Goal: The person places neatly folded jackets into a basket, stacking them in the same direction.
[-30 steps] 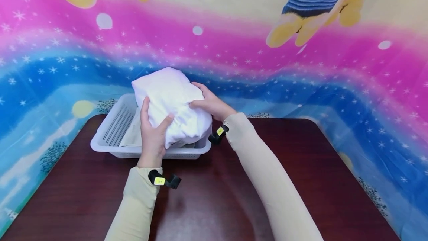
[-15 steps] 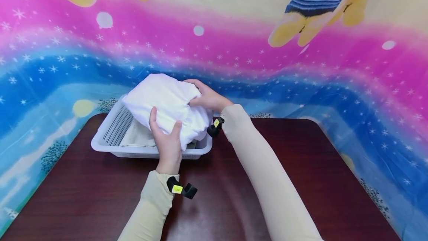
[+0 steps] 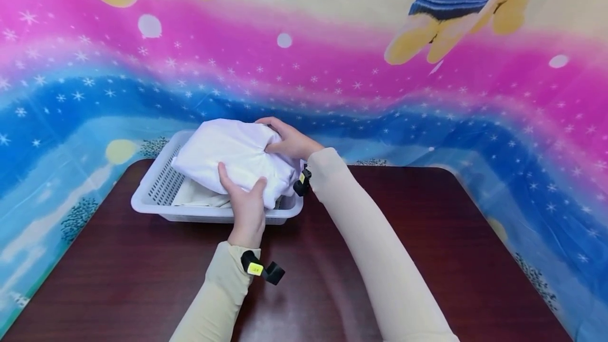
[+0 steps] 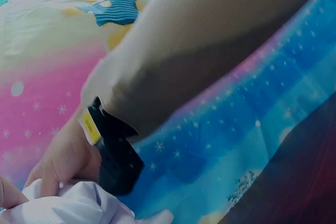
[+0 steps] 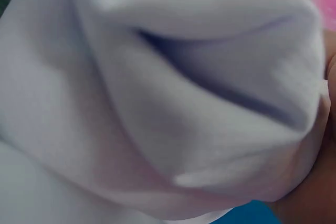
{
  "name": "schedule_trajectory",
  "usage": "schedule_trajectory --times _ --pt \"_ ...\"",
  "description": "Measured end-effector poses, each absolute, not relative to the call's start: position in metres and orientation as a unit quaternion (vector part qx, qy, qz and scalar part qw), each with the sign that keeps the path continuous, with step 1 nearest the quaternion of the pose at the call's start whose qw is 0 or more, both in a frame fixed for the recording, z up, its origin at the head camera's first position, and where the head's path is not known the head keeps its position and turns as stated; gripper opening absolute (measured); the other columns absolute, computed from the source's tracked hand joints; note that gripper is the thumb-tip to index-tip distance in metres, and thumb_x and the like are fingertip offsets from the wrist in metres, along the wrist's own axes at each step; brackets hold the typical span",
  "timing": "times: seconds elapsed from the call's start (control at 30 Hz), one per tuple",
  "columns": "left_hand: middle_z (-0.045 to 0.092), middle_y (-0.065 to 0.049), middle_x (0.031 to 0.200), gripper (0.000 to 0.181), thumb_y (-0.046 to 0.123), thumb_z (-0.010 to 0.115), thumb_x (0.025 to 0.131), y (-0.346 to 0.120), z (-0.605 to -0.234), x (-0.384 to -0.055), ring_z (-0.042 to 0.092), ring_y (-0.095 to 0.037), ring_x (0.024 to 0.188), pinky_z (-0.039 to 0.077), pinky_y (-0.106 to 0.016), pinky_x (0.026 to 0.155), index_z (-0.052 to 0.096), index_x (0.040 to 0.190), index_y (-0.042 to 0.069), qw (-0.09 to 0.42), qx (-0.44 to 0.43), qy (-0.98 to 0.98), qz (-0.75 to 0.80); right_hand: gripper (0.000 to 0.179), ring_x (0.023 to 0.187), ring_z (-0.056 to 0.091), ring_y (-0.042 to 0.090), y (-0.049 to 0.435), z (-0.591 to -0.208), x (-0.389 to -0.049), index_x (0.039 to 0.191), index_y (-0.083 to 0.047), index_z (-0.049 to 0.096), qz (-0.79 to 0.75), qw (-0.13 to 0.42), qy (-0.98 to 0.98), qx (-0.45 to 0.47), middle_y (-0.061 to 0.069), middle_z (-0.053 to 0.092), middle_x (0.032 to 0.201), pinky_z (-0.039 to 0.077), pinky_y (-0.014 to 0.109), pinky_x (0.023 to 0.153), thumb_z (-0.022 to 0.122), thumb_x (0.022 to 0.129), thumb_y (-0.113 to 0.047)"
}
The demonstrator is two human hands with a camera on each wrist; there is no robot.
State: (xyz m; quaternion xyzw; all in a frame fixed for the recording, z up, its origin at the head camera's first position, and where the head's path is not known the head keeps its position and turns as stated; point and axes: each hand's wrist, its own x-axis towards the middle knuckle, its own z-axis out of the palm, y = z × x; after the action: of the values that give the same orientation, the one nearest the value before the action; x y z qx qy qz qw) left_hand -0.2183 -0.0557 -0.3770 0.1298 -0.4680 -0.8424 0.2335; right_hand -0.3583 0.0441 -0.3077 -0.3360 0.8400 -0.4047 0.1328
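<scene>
A bulky folded bundle of white cloth [image 3: 220, 152] is held tilted over the white plastic basket [image 3: 195, 214]. My left hand [image 3: 245, 206] grips its near lower side, with thumb and a finger showing on the front. At the bundle's upper right, my right hand [image 3: 291, 142] holds it, the thumb pressed into the fabric. A pale folded cloth [image 3: 197, 196] lies inside the basket, partly hidden under the bundle. In the left wrist view the right hand [image 4: 65, 158] rests on the white cloth [image 4: 79, 208]. Loose folds of the white cloth [image 5: 157, 129] fill the right wrist view.
The basket stands at the back left of a dark red-brown wooden table [image 3: 404, 257]. Behind the table hangs a colourful printed curtain [image 3: 332, 83]. Black camera mounts are strapped to the left wrist [image 3: 258, 268] and right wrist [image 3: 302, 179].
The white bundle has come down and tilted flatter over the basket. My left hand has shifted right along its near side, while my right hand has moved slightly left.
</scene>
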Motion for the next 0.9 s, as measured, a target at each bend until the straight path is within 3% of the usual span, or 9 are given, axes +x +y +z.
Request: schedule_trajectory --times 0.27,0.6,0.77,0.9 --pt "-0.007 -0.010 0.166 0.106 -0.021 0.054 0.088 -0.059 -0.373 -0.218 0.021 -0.025 0.146 0.037 -0.036 0.113 -0.003 0.163 0.027 0.210 0.126 -0.443 -0.862 0.060 0.139 0.041 0.018 0.042 -0.323 -0.365 0.155 -0.026 0.039 -0.374 0.120 0.853 -0.343 0.000 0.039 0.156 0.036 0.040 0.115 0.060 0.102 -0.010" --pt "0.003 -0.005 0.164 0.089 -0.011 0.053 0.093 -0.088 -0.362 -0.214 0.028 -0.020 0.141 0.037 -0.026 0.110 0.006 0.161 0.021 0.137 0.136 -0.430 -0.882 0.058 0.139 0.043 0.020 0.046 -0.334 -0.365 0.155 -0.019 0.041 -0.353 0.099 0.869 -0.332 0.004 0.045 0.153 0.034 0.038 0.116 0.063 0.102 -0.017" --pt "0.002 -0.005 0.162 0.082 -0.012 0.051 0.093 -0.104 -0.359 -0.214 0.025 -0.019 0.141 0.037 -0.024 0.110 0.012 0.158 0.018 0.154 0.151 -0.410 -0.886 0.055 0.138 0.045 0.021 0.047 -0.334 -0.361 0.153 -0.020 0.043 -0.360 0.113 0.872 -0.311 0.005 0.049 0.150 0.035 0.040 0.116 0.063 0.102 -0.021" --pt "-0.006 -0.004 0.162 0.078 -0.011 0.052 0.093 -0.120 -0.359 -0.212 0.016 -0.018 0.143 0.026 -0.028 0.116 0.015 0.154 0.019 0.172 0.179 -0.405 -0.880 0.054 0.140 0.043 0.022 0.050 -0.331 -0.357 0.152 -0.021 0.044 -0.373 0.124 0.872 -0.291 0.005 0.048 0.151 0.035 0.041 0.116 0.063 0.102 -0.023"
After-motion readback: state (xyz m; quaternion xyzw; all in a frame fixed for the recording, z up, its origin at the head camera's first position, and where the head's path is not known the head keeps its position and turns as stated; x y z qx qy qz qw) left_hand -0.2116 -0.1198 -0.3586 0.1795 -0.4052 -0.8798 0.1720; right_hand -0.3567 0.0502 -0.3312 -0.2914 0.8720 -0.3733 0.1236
